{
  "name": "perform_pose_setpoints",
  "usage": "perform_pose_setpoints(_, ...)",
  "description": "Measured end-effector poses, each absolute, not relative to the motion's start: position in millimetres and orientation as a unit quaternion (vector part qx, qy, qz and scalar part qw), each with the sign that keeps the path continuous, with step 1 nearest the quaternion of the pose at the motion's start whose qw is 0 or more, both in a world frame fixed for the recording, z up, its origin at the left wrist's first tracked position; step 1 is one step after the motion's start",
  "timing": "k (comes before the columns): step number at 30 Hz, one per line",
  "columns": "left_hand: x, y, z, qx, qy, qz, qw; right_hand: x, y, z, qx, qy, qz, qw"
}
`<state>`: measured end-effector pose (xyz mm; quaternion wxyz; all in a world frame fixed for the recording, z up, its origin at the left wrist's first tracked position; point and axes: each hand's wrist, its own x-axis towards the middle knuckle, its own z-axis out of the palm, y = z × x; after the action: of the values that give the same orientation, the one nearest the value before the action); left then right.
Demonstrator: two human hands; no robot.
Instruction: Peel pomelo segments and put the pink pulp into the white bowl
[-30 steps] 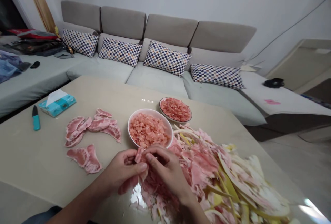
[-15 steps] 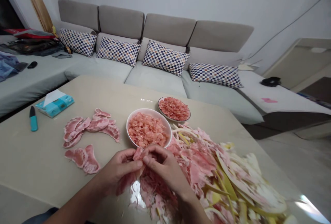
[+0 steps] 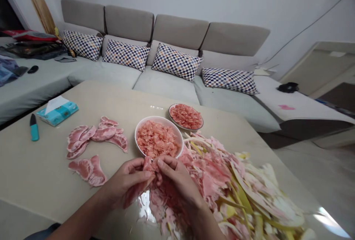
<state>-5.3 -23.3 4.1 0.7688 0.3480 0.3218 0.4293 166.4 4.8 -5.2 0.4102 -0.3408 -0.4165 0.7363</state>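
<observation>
Between my hands is a pink pomelo segment (image 3: 147, 164), held just in front of a white bowl (image 3: 135, 140). My left hand (image 3: 129, 181) grips it with thumb and fingers. My right hand (image 3: 176, 175) pinches at its right side, fingertips closed on the flesh. Peeled pomelo pulp (image 3: 158, 136) fills the bowl. Behind it, a dark-rimmed plate (image 3: 169, 112) carries more pulp (image 3: 186, 116). Several pomelo segments in their skins (image 3: 104, 133) lie to the left, with a smaller group (image 3: 87, 169) nearer me.
A large heap of peel and membrane (image 3: 235, 188) covers the table's right side. At the left lie a turquoise-handled knife (image 3: 34, 129) and a tissue pack (image 3: 58, 111). A grey sofa (image 3: 166, 84) with checked cushions (image 3: 177, 61) stands behind the table (image 3: 116, 97).
My right hand's fingers have shifted slightly on the segment, and more of its pink flesh shows between my hands. The view has moved very slightly.
</observation>
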Motion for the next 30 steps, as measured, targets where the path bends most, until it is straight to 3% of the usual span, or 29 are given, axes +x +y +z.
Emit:
perform_pose_setpoints(6,-1.2,-20.7,3.2,0.37,0.381,0.445,0.721,165.6,4.4,-3.5,-0.394,-0.481,0.674,0.399)
perform_pose_setpoints(18,1.5,-19.9,4.5,0.326,0.343,0.456,0.754,160.1,6.3,-2.9,-0.301,-0.334,0.796,0.406)
perform_pose_setpoints(30,12.8,-14.8,10.1,0.302,0.351,0.49,0.739,155.3,3.0,-8.3,-0.361,-0.429,0.706,0.432)
